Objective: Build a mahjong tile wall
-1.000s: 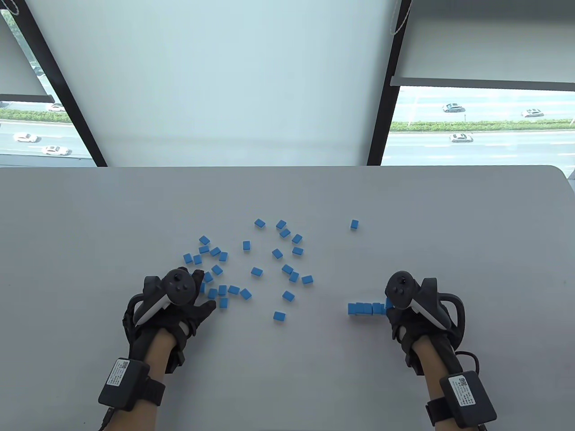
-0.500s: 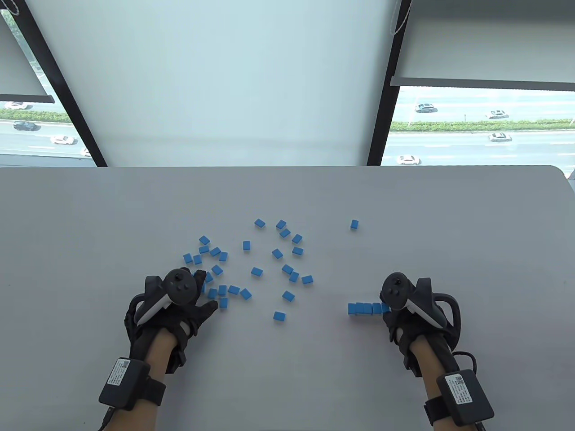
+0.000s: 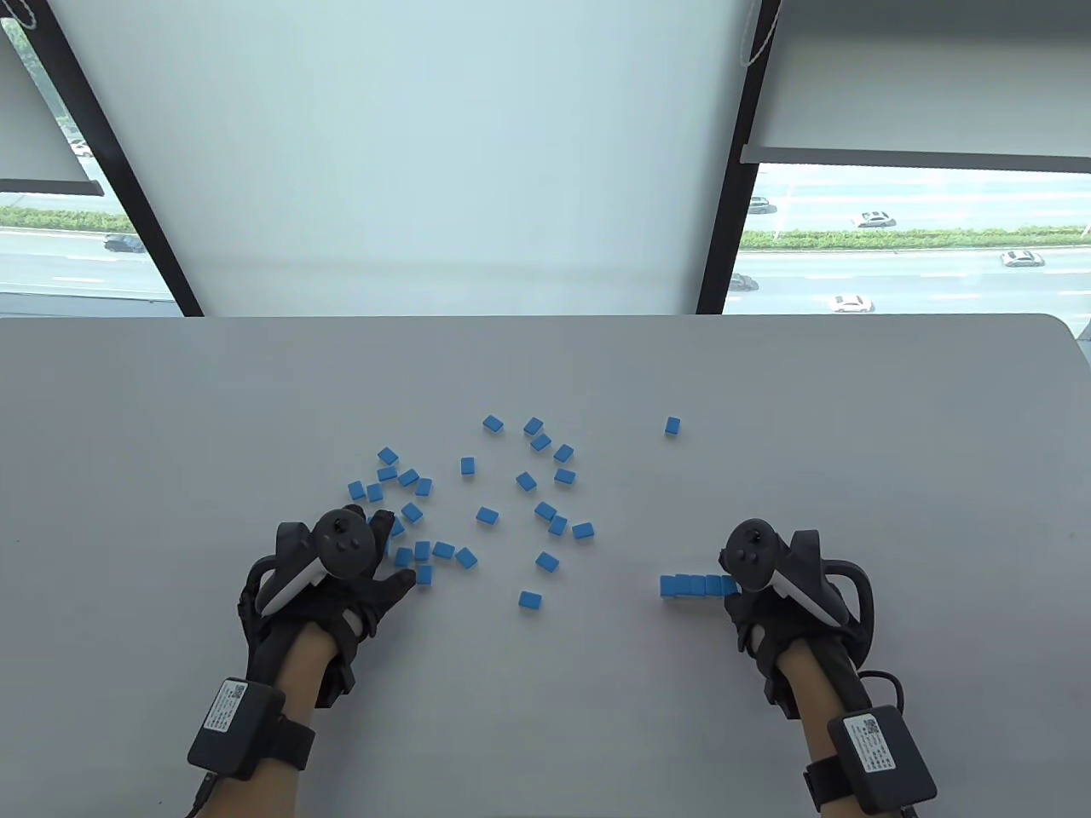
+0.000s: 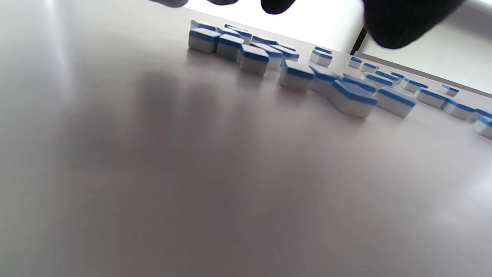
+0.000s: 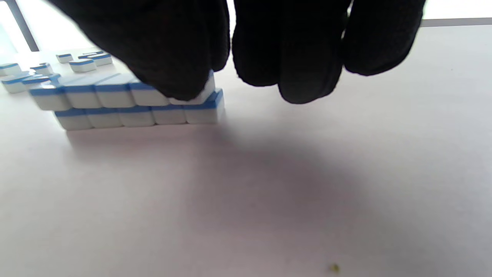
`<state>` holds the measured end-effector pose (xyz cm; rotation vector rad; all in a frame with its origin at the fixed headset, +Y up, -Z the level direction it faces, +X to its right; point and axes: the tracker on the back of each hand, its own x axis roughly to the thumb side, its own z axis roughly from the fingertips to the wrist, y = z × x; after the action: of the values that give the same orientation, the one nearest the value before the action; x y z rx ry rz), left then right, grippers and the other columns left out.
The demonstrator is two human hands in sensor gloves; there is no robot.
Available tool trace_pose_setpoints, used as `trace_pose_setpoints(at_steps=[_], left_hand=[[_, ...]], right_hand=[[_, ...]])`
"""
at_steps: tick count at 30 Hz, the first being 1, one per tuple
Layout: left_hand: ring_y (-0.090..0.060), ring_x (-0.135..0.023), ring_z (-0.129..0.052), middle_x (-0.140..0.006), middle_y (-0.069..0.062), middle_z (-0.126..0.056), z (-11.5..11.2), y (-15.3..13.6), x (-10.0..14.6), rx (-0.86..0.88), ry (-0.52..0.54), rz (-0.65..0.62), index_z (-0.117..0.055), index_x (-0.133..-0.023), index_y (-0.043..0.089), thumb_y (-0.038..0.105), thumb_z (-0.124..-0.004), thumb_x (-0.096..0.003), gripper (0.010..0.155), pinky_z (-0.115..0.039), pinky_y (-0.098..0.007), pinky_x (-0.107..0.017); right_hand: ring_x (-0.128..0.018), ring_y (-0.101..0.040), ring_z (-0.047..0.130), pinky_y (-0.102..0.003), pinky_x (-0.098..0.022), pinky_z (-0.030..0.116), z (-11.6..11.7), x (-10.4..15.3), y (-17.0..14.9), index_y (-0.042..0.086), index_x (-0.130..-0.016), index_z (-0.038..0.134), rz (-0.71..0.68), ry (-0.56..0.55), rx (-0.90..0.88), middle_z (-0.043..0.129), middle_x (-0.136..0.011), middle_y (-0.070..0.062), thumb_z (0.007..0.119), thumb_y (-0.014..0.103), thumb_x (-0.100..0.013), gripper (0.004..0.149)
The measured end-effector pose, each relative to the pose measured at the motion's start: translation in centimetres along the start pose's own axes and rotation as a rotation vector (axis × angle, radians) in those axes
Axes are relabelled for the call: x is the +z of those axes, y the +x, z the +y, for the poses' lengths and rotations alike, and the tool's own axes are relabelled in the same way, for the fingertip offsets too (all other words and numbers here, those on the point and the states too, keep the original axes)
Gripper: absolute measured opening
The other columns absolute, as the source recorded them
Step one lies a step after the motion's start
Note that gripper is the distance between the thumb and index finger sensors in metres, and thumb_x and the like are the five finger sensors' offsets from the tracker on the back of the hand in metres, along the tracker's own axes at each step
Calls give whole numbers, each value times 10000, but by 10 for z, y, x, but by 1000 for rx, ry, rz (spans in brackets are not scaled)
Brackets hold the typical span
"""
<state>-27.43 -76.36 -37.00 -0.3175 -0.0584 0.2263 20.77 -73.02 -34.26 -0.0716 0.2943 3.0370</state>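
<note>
A pale grey table (image 3: 170, 409) stands before a window with white blinds (image 3: 409, 153); cars pass on a road (image 3: 903, 273) outside. Loose tiles (image 3: 487, 515), blue backs up, lie scattered at mid-table. The wall (image 3: 692, 585), two layers high and five tiles long in the right wrist view, sits to their right near the front. The right hand (image 3: 771, 596) pinches the top end tile (image 5: 200, 94), thumb over its near face, the other fingers curled behind. The left hand (image 3: 341, 571) hovers open over the left cluster, holding nothing. Since a second ago the right hand has shifted slightly left along the wall; the left has barely moved.
</note>
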Motion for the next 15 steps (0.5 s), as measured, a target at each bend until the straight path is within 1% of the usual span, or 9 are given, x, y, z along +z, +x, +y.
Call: trace_pose_setpoints(at_steps=[5,9,11,15], left_hand=[[-477,-1067,-320,-1195,-66,-259,3,0,1,2,13,-7,-322,-1122,325,683,-644,-427,845,-246,-756,-651],[-476,-1068,-321,-1195,-66,-261,5,2,1,4,21,-12,-322,-1122,323,683,-645,-427,847,-246,-756,-651],[-476,-1068,-321,-1195,-66,-261,4,2,1,-1,20,-12,-323,-1122,323,683,-644,-427,847,-246,-756,-651],[-476,-1067,-322,-1195,-66,-262,3,2,-1,-4,14,-8,-323,-1122,325,683,-644,-427,845,-246,-756,-652]], right_hand=[[-699,-324,922,-530,-566,759,-21,8,2,260,-993,643,-18,-87,-24,777,-912,-42,892,395,-418,641],[-730,-336,930,-534,-565,765,-36,2,14,243,-1006,629,-42,-118,-8,778,-934,-49,878,422,-425,657],[-740,-338,933,-536,-565,768,-43,-7,23,245,-1009,626,-51,-132,8,777,-942,-47,877,437,-423,666],[-773,-331,928,-532,-580,764,-64,-36,45,255,-1012,619,-39,-118,27,769,-959,-35,877,453,-418,677]])
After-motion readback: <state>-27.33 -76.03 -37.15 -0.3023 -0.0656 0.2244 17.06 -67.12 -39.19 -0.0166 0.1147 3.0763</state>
